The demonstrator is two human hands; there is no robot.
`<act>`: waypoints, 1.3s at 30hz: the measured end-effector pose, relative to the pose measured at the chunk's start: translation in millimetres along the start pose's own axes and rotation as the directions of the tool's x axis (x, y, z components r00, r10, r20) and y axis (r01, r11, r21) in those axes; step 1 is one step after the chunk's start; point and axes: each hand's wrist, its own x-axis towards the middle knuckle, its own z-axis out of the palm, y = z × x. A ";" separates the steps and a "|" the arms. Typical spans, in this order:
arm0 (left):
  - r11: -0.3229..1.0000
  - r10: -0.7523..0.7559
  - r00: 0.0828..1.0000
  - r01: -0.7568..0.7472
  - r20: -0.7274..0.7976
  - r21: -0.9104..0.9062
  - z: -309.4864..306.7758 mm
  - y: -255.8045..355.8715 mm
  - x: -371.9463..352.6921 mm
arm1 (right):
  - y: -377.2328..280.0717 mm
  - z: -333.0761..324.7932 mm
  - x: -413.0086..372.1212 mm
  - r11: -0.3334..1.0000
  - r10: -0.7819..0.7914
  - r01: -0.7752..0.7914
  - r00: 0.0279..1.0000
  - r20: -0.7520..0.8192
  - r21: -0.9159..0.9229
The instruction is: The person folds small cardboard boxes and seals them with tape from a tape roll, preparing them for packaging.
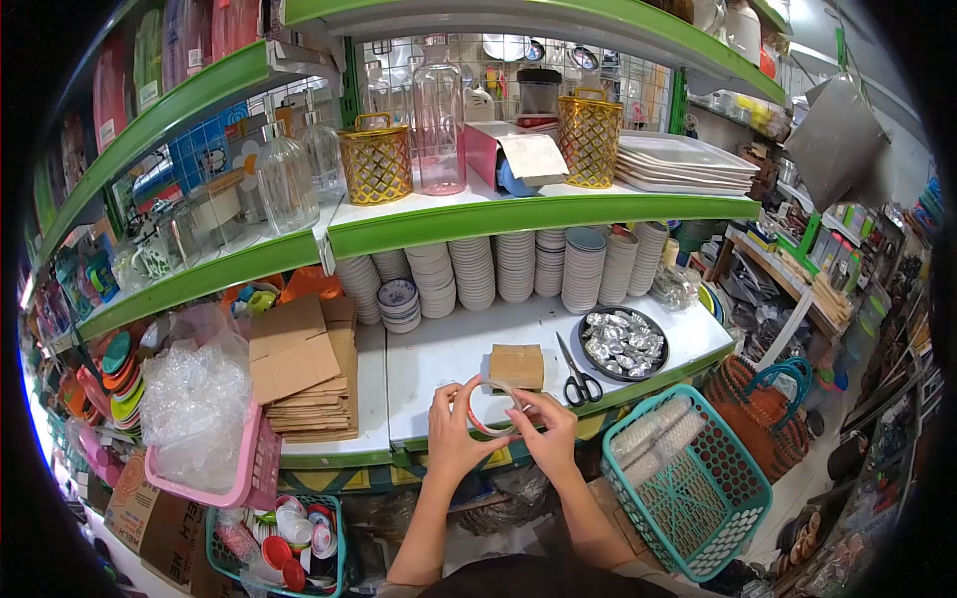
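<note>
Both of my hands hold a roll of clear tape upright near the front edge of the white shelf. My left hand grips the left side of the ring, which shows some red on its inside. At the right side, the thumb and fingers of my right hand pinch the tape. Just behind the roll lies a small brown cardboard packet. To its right are black-handled scissors, their blades pointing away from me. A dark round dish holds several silvery wrapped pieces.
Flattened cardboard is stacked at left beside a pink basket with bubble wrap. A teal basket holding bubble-wrapped rolls stands at right. Stacked bowls line the back beneath a green-edged shelf bearing glass bottles.
</note>
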 end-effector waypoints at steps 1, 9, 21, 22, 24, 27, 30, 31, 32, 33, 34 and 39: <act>1.000 0.013 1.000 -0.013 -0.021 0.018 0.3 -1.0 0.1 | 0.7 0.1 0.2 1.000 0.001 -0.001 1.000 0.001 0.000; 0.998 0.043 0.999 -0.042 -0.030 0.035 0.4 1.9 1.3 | 1.2 0.0 0.0 0.996 0.064 -0.061 0.997 0.040 -0.059; 0.999 0.019 0.999 -0.017 -0.045 0.039 3.8 -3.1 1.4 | 0.7 -1.9 4.4 0.999 -0.021 0.020 0.999 0.031 0.037; 0.999 -0.008 0.999 0.009 -0.042 0.033 4.2 -1.7 1.2 | -1.4 -2.4 5.1 0.999 -0.021 0.019 0.999 0.030 0.036; 0.999 -0.036 0.999 0.036 -0.037 0.026 4.8 -0.2 0.6 | -4.6 -3.1 5.3 0.999 0.021 -0.022 0.999 0.041 0.028; 1.000 0.013 0.998 -0.012 -0.065 0.007 4.9 0.0 2.6 | 3.3 -2.1 5.1 0.998 -0.055 0.054 0.998 -0.038 -0.032; 0.997 0.063 0.995 -0.060 -0.078 0.048 5.2 -0.4 3.0 | -2.6 -3.2 6.4 0.999 -0.040 0.040 0.999 0.003 -0.004; 0.997 0.053 0.996 -0.049 -0.068 0.059 5.3 0.5 2.4 | -1.9 -3.5 6.2 0.999 -0.039 0.039 0.999 0.002 -0.004; 0.997 0.043 0.997 -0.039 -0.059 0.071 5.3 1.2 2.1 | -0.5 -3.8 6.2 0.999 -0.041 0.041 0.999 0.008 -0.027; 0.997 0.044 0.997 -0.040 -0.056 0.071 5.2 1.4 1.8 | 0.9 -3.8 5.9 0.998 -0.042 0.043 0.999 0.014 -0.051; 0.997 0.040 0.998 -0.036 -0.048 0.073 5.0 1.5 1.7 | 2.7 -3.4 5.6 0.998 -0.043 0.043 0.999 0.012 -0.050; 0.999 0.044 0.997 -0.042 -0.071 0.031 3.4 2.2 5.0 | -2.3 -2.8 7.3 0.999 -0.026 0.026 0.999 0.032 0.022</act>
